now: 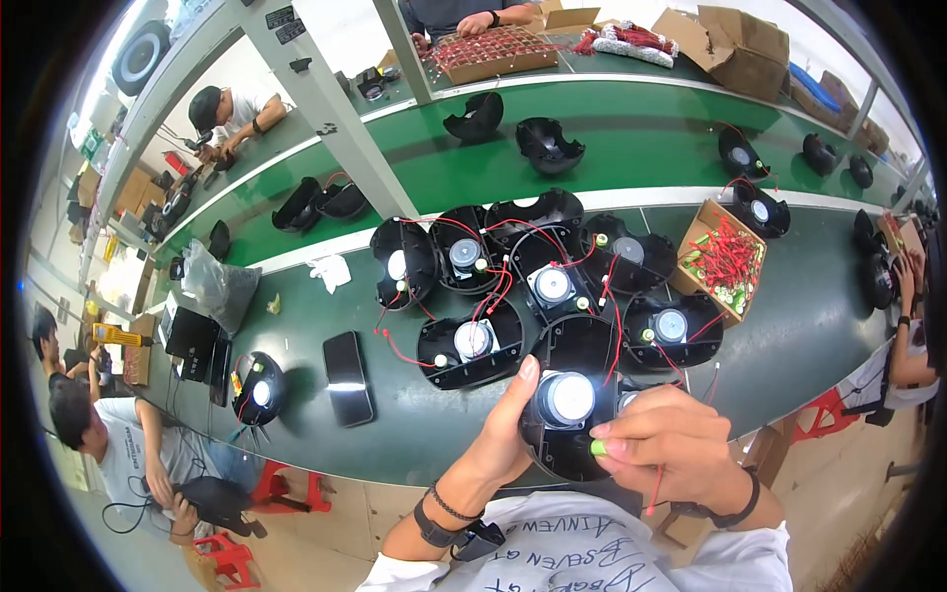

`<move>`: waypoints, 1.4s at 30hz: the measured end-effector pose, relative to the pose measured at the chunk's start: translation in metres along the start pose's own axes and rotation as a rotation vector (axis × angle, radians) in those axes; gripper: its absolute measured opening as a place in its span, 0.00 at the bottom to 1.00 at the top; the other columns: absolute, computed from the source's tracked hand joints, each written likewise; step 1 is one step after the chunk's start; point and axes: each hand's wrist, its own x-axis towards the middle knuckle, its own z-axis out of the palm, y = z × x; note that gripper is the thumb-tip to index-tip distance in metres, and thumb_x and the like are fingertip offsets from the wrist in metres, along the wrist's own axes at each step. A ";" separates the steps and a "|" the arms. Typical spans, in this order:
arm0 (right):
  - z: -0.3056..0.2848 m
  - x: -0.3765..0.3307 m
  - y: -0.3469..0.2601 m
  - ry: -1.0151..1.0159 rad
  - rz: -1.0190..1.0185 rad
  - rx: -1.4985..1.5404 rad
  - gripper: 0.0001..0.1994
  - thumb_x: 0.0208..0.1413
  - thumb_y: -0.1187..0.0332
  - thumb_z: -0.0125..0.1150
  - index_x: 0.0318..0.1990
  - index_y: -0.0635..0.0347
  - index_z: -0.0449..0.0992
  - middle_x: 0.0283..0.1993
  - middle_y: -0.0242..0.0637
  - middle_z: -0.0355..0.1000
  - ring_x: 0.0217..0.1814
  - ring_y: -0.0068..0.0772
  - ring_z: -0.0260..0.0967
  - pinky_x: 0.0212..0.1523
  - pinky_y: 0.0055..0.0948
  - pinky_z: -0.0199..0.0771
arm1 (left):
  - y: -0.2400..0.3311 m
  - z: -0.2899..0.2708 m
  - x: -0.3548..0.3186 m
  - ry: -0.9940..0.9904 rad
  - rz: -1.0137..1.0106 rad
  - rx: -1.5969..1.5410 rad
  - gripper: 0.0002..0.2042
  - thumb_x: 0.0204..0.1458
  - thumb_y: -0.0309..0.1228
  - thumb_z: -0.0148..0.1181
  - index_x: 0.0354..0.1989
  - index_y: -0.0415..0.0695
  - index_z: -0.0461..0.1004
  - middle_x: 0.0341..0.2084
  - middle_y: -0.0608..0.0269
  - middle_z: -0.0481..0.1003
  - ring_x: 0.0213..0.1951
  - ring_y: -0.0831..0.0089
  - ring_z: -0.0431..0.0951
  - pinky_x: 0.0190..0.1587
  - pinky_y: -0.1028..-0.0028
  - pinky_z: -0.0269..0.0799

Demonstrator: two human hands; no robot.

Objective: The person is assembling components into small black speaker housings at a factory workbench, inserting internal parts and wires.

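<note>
One long green belt (631, 128): running past the far side, black shells sitting along it.
Dark green workbench (414, 414): filling the space in front of the person I'm watching.
Loose half-shells (503, 345): crowding together just beyond the hands, red wires looping over them.
Cardboard box (695, 296): sitting right of that bunch, holding a heap of red and green bits.
Held shell (592, 345): being held over the near part of the bench, its long axis running roughly away from the person.
Right hand (676, 439): coming in at the lower right, thumb and fingertips pinching nearly together on the green piece.
Left hand (498, 434): cradling the shell's left side, thumb lying along the rim; the other fingers are hiding, so I honestly can't tell how far they're curling.
Round speaker (570, 397): sitting mid-shell, pale disc facing up, lying up and left of the pinching fingertips.
Green piece (598, 448): poking out of that pinch, over the shell's lower right, right hand being nearer by far. Can't tell if it's touching the shell.
</note>
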 end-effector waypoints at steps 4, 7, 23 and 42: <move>-0.004 0.000 -0.006 -0.003 -0.031 -0.078 0.13 0.41 0.79 0.80 0.37 0.62 0.85 0.45 0.37 0.85 0.42 0.37 0.80 0.42 0.34 0.81 | 0.002 -0.001 0.001 0.000 0.008 0.000 0.42 0.70 0.64 0.34 0.72 0.36 0.64 0.64 0.41 0.73 0.61 0.53 0.79 0.65 0.56 0.76; -0.007 0.007 -0.019 -0.049 -0.011 -0.166 0.12 0.43 0.79 0.78 0.37 0.61 0.84 0.46 0.36 0.85 0.44 0.38 0.80 0.43 0.34 0.80 | -0.001 -0.001 0.000 0.053 0.061 0.051 0.41 0.70 0.64 0.35 0.72 0.36 0.64 0.64 0.43 0.73 0.62 0.54 0.78 0.66 0.57 0.74; -0.012 0.018 -0.022 -0.035 -0.014 -0.142 0.11 0.45 0.78 0.79 0.38 0.60 0.86 0.41 0.34 0.84 0.39 0.34 0.80 0.42 0.33 0.81 | 0.027 0.014 -0.003 -0.017 -0.080 -0.016 0.38 0.71 0.60 0.35 0.71 0.35 0.65 0.61 0.40 0.76 0.60 0.52 0.80 0.66 0.56 0.75; -0.012 0.008 -0.017 0.108 0.778 0.645 0.33 0.71 0.63 0.62 0.75 0.68 0.55 0.70 0.54 0.64 0.58 0.34 0.76 0.50 0.35 0.85 | 0.017 0.009 0.013 -0.074 0.484 0.202 0.43 0.69 0.64 0.39 0.79 0.39 0.47 0.73 0.48 0.62 0.70 0.55 0.69 0.72 0.54 0.66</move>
